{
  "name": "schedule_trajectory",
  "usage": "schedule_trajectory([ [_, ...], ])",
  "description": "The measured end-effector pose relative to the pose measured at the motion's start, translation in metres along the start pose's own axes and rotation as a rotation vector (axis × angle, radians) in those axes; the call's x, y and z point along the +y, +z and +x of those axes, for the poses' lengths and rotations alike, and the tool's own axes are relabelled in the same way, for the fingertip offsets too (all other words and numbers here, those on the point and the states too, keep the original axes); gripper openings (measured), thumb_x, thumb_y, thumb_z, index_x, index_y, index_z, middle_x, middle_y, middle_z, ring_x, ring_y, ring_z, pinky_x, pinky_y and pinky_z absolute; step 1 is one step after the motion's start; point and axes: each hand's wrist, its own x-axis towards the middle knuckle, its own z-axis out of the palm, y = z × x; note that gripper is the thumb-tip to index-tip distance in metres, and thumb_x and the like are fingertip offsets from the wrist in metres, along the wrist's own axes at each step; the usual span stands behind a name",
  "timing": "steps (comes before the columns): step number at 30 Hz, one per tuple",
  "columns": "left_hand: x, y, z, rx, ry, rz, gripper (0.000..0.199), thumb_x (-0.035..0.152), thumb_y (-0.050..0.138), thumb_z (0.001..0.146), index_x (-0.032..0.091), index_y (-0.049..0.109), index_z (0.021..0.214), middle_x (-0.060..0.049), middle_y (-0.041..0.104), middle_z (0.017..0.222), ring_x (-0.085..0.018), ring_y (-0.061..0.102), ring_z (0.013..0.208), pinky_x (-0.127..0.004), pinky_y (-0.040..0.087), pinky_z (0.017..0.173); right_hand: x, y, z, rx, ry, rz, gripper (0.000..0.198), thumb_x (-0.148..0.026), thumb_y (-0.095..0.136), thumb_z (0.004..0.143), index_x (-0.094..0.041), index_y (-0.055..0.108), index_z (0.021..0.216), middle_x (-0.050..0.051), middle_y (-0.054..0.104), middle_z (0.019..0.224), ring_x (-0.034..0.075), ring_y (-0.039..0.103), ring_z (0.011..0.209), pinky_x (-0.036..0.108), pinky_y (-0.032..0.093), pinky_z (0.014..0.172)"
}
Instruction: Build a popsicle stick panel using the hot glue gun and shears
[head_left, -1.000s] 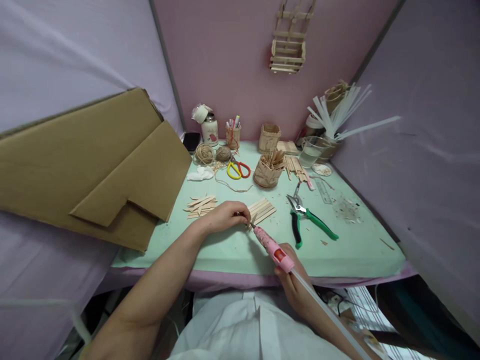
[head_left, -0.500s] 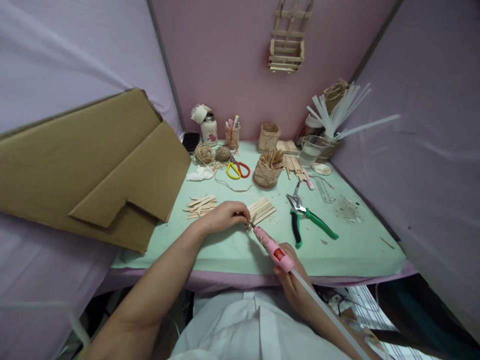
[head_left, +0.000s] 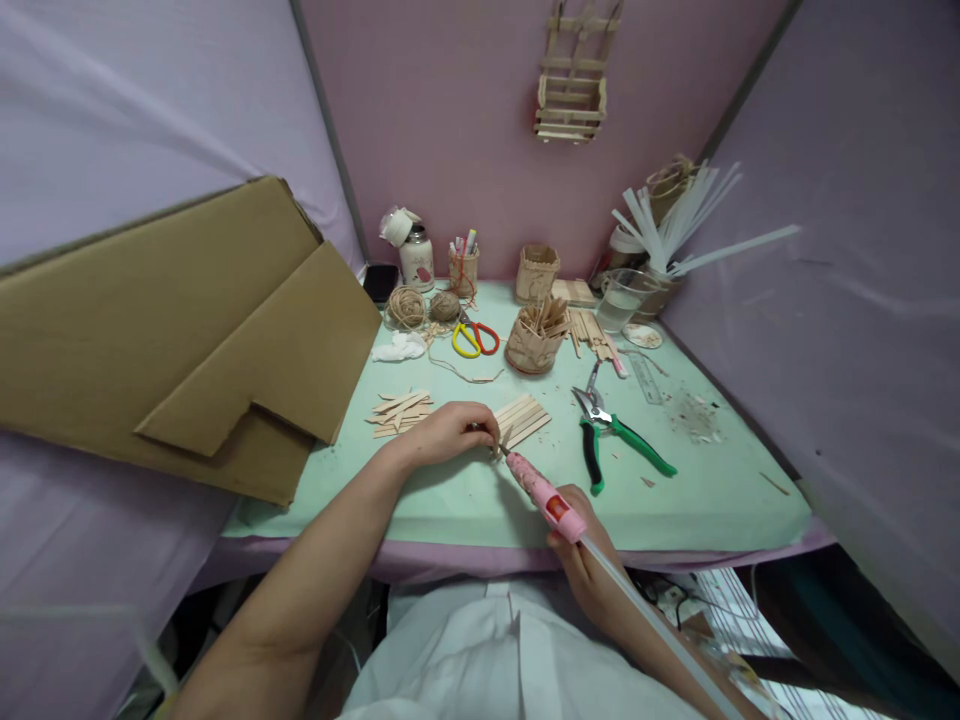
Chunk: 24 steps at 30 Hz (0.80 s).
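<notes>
My right hand [head_left: 589, 545] is wrapped around a pink hot glue gun [head_left: 536, 490], with a long translucent glue stick [head_left: 645, 610] running out of its back. The gun's nozzle points up and left, at the fingertips of my left hand [head_left: 461, 430]. Those fingers are pinched on a small wooden piece [head_left: 498, 452], mostly hidden by the fingers and nozzle. Just beyond them lies a flat row of craft sticks [head_left: 528, 420] side by side. To the left of my left hand is a loose pile of cut sticks [head_left: 401, 412].
Green-handled pruning shears [head_left: 600, 425] lie open on the right. Behind stand a stick-filled wooden cup [head_left: 534, 345], scissors [head_left: 476, 338], twine balls [head_left: 406, 308] and a plastic cup [head_left: 622, 300]. Large cardboard [head_left: 225, 350] leans at left; wood scraps [head_left: 697, 417] lie far right.
Almost nothing differs. Both hands, the glue gun and the small piece stay in place; the view has shifted very slightly.
</notes>
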Motion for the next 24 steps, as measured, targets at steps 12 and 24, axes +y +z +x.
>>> schedule_trajectory([
  [12,0.0005,-0.0005,0.0008,-0.003,-0.021,0.033,0.011,0.016,0.056,0.083,0.017,0.067,0.085,-0.002,0.067,0.085,-0.013,0.059,0.08,-0.024,0.045,0.075,-0.0026,-0.0015,0.0015,0.004,-0.01,-0.015,0.015,-0.03,0.037,0.095,-0.022,0.05,0.094,0.004,0.051,0.087,0.021,0.049,0.08,0.038,0.045,0.07],
  [24,0.0038,-0.0007,0.0003,0.0,-0.032,0.023,0.012,0.019,0.056,0.083,0.017,0.068,0.084,-0.002,0.067,0.085,-0.014,0.058,0.079,-0.025,0.045,0.075,-0.0038,-0.0025,0.0031,0.017,-0.008,-0.023,0.021,-0.038,0.036,0.096,-0.023,0.05,0.09,0.004,0.051,0.084,0.022,0.05,0.077,0.038,0.046,0.067],
])
